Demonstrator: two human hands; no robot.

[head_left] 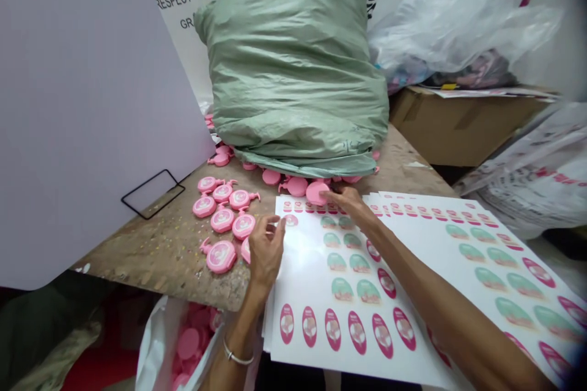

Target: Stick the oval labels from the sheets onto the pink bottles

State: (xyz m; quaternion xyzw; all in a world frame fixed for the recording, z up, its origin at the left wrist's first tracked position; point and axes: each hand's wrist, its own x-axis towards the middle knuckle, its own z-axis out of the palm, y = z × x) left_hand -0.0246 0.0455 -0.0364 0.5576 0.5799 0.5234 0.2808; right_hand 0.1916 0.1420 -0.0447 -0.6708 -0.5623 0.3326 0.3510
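My right hand (346, 200) has reached forward to the foot of the green sack, its fingers closed on the edge of a round pink plastic case (317, 192). My left hand (266, 250) hovers at the left edge of a printed sticker sheet (305, 281), thumb and fingers curled together. Right at its fingertips is a small round pink sticker (291, 220); whether it is pinched or lies on the sheet I cannot tell. Left of this hand, several pink cases with round printed labels (222, 220) lie in loose rows on the brown table.
A bulging green sack (298, 73) stands at the back, with more pink cases around its base. Further sticker sheets (440, 281) lie under my right forearm. At right is a cardboard box (463, 122); below left, a white bag (158, 342) holds pink cases. A grey panel (92, 104) borders the left.
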